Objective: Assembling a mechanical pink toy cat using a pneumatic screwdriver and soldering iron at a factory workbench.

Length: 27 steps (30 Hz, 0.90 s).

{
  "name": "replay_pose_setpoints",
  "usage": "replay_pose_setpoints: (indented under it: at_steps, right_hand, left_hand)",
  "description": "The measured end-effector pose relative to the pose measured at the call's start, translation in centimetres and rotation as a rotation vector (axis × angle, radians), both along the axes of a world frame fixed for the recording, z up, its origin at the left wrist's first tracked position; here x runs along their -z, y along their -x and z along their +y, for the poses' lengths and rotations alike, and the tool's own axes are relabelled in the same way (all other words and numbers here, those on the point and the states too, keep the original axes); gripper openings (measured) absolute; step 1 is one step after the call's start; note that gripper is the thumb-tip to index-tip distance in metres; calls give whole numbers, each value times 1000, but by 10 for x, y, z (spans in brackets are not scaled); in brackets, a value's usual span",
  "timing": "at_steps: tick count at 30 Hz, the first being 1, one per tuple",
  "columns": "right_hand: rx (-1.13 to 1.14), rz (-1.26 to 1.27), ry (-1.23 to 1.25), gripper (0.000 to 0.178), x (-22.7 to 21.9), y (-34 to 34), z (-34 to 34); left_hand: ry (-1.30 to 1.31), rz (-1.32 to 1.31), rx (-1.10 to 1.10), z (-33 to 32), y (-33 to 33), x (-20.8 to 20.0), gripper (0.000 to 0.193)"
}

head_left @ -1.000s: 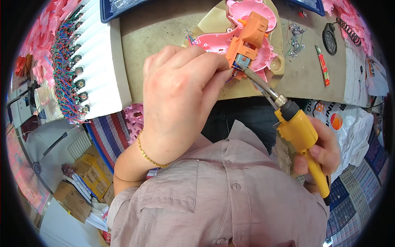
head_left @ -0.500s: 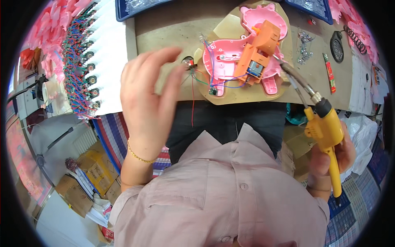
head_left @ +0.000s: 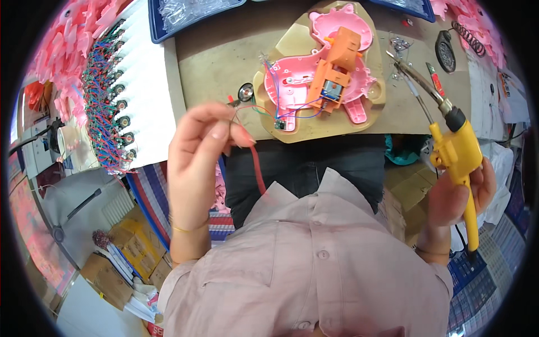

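My left hand (head_left: pixel 196 151) is closed in a pinch on thin wires, just below a small round speaker (head_left: pixel 245 91). A red wire (head_left: pixel 257 168), blurred, hangs from its fingers toward my lap. My right hand (head_left: pixel 457 196) grips a yellow soldering gun (head_left: pixel 461 147), its metal tip pointing up and left, apart from the work. Between the hands lies a pink animal-shaped toy shell (head_left: pixel 292 78) with an orange mechanism (head_left: pixel 332 70) on it. Blue wires run to a small circuit board (head_left: pixel 279 124) at the shell's near edge.
The shell rests in a tan holder (head_left: pixel 370 109) on the table. Blue bins (head_left: pixel 163 31) stand at the far edge. Wired speakers (head_left: pixel 124 121) line a white sheet at left. Small metal parts (head_left: pixel 400 44), a red strip (head_left: pixel 435 81) and a black oval piece (head_left: pixel 445 51) lie at right.
My left hand has gone from fingers apart beside the speaker to a pinch on the wires, lifting the red one. The soldering gun has moved slightly right, away from the shell.
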State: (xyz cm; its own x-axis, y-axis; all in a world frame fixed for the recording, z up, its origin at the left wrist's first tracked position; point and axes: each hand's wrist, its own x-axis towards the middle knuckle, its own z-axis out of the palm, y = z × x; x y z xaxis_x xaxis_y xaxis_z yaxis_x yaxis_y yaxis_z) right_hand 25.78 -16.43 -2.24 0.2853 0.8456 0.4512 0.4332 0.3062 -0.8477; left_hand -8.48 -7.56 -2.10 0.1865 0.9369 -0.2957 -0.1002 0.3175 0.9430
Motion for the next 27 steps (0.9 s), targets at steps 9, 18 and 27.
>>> replay_pose_setpoints:
  at_steps: [9, 18, 27]
  right_hand:
    - [31, 208, 31, 61, 1, 1, 11]
    - [42, 262, 82, 60, 7, -5, 3]
    - [-170, 281, 147, 63, 3, 8, -11]
  left_hand:
    - [-674, 878, 286, -1, -29, -18, 25]
    - [-973, 893, 242, 17, -75, -3, 18]
    - [-796, 941, 165, 15, -84, 2, 13]
